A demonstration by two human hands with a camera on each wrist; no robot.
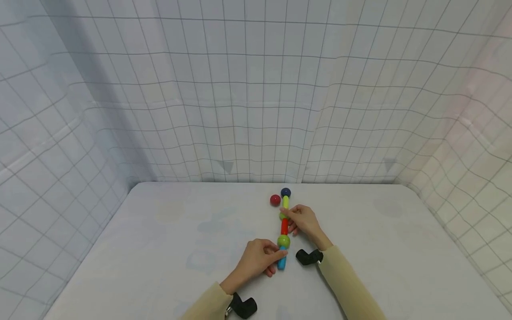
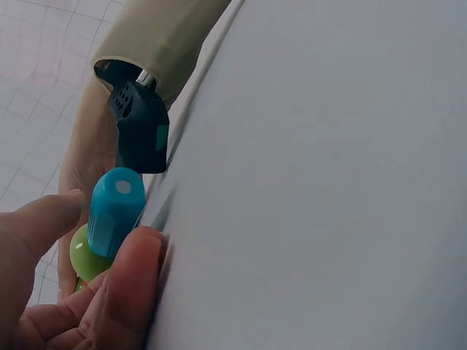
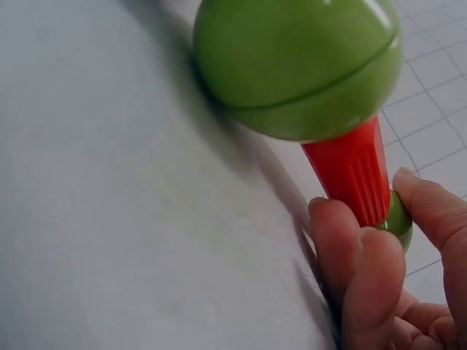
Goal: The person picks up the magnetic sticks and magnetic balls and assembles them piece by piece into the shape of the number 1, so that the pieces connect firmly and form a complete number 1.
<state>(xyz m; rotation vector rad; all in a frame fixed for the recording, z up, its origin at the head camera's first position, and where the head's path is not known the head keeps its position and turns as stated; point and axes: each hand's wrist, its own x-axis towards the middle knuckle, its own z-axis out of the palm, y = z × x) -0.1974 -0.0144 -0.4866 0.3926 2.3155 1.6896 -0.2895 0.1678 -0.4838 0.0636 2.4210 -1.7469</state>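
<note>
A line of toy rods and balls lies on the table, running away from me. Nearest is a blue rod (image 1: 282, 264), which my left hand (image 1: 258, 258) holds between thumb and fingers. A green ball (image 1: 283, 241) joins it to a red rod (image 1: 284, 226). Beyond that comes a second green ball (image 3: 398, 220), pinched by my right hand (image 1: 305, 221), whose fingers partly hide it in the head view. A yellow-green rod (image 1: 286, 202) and a dark blue ball (image 1: 286, 192) form the far end. The left wrist view shows the blue rod's end (image 2: 122, 187) between thumb and finger.
Left of the chain's far end sits a loose red ball (image 1: 275, 200). The white table (image 1: 160, 249) reaches back to a white curtain with a grid pattern (image 1: 256, 102), which also hangs along both sides. Black wrist cameras (image 1: 309, 257) stick out from both sleeves.
</note>
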